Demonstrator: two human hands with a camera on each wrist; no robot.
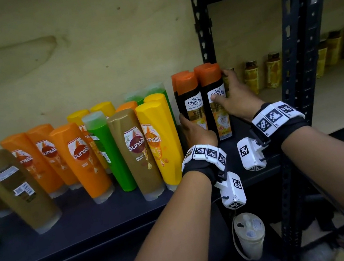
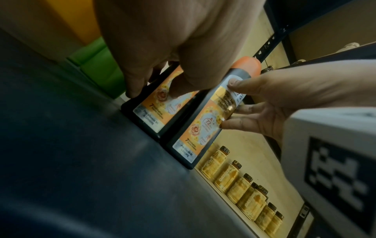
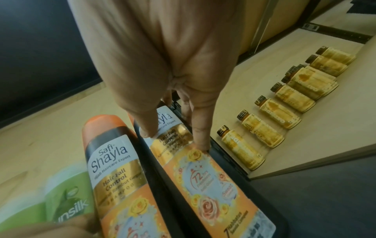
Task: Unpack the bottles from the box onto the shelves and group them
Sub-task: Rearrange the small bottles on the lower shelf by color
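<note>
Black Safi Shayla bottles with orange caps stand upright at the right end of the dark shelf [image 1: 91, 223], two in front and more behind. My left hand [image 1: 196, 130] grips the front left bottle [image 1: 192, 104] low down, thumb on its label and fingers down its left side. My right hand [image 1: 236, 99] holds the front right bottle [image 1: 222, 122], thumb on the label, fingers round the right edge. In the left wrist view the left hand [image 2: 162, 48] and right hand [image 2: 284, 96] flank both bottles [image 2: 150, 112] [image 2: 195, 133]. The right wrist view shows my right hand [image 3: 162, 64] on its bottle [image 3: 213, 185].
Several Sunsilk bottles [image 1: 81, 154] in orange, green, brown and yellow crowd the shelf to the left, leaning. A black upright post [image 1: 205, 33] stands just behind the Shayla bottles. Small amber bottles [image 1: 272, 70] line the neighbouring shelf on the right. A white container [image 1: 250, 235] sits below.
</note>
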